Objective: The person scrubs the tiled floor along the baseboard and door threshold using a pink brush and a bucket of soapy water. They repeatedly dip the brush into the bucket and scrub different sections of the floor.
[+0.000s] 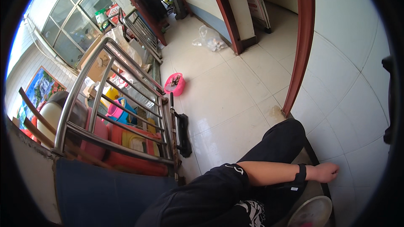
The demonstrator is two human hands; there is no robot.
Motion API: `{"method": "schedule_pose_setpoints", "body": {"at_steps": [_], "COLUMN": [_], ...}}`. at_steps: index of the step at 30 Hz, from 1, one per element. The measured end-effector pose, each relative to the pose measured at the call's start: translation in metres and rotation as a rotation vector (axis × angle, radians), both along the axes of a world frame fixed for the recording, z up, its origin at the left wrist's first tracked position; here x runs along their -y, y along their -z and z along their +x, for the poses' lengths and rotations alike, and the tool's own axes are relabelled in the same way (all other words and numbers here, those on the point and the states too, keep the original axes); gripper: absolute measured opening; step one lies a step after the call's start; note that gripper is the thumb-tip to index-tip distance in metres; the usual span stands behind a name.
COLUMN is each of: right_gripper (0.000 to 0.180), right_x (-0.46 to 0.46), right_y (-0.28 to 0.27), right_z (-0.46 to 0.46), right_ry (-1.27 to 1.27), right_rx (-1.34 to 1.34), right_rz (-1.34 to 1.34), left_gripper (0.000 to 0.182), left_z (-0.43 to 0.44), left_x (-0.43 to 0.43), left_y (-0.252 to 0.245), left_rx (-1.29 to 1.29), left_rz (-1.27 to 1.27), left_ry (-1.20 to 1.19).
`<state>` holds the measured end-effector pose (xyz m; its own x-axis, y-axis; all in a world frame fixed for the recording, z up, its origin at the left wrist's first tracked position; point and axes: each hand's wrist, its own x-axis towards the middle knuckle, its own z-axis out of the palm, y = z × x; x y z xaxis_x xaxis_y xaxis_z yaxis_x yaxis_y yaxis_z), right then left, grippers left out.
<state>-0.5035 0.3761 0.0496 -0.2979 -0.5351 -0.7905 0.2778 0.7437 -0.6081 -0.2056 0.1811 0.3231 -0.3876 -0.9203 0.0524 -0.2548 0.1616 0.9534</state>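
My left hand [328,172] is curled into a fist, and nothing shows in it. The bare forearm crosses over my bent, black-trousered leg [277,142], with a black band [300,172] around the wrist. The fist is in front of the white tiled wall [356,151]; whether it touches the tiles is unclear. Below it, at the bottom edge, is a round pale container or lid [312,211] with a bit of pink near its lower side. My right hand is out of view.
A steel railing [107,41] runs along the left, with plastic buckets [121,110] and cardboard boxes [98,66] behind it. On the tiled floor [221,101] stand a pink basket [175,84] with dark contents and a clear plastic bag [210,39]. Red door frames [303,44] border the passage.
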Motion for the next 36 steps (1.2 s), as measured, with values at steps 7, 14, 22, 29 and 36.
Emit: {"method": "schedule_pose_setpoints", "body": {"at_steps": [7,14,22,29,36], "right_gripper": [0.048,0.044,0.041,0.039,0.037], "right_x": [0.013,0.012,0.006,-0.012,-0.079], "right_y": [-0.011,-0.016,-0.018,-0.018,0.0], "right_z": [0.013,0.019,0.022,0.017,-0.015], "right_ry": [-0.068,-0.111,-0.131,-0.157,-0.286], "right_rx": [-0.024,-0.05,-0.059,-0.069,-0.106], "right_rz": [-0.018,-0.025,-0.045,-0.079,-0.314], "left_gripper": [0.014,0.013,0.016,0.018,0.018], "left_z": [-0.001,0.002,0.008,0.013,0.019], "left_x": [0.002,0.007,0.006,0.004,0.004], "left_y": [-0.004,0.001,-0.004,-0.004,0.001], "left_rx": [-0.001,-0.05,-0.052,-0.098,-0.076], "left_rz": [-0.019,-0.022,0.016,0.038,0.093], "left_ry": [0.05,0.028,0.061,0.059,0.056]}}
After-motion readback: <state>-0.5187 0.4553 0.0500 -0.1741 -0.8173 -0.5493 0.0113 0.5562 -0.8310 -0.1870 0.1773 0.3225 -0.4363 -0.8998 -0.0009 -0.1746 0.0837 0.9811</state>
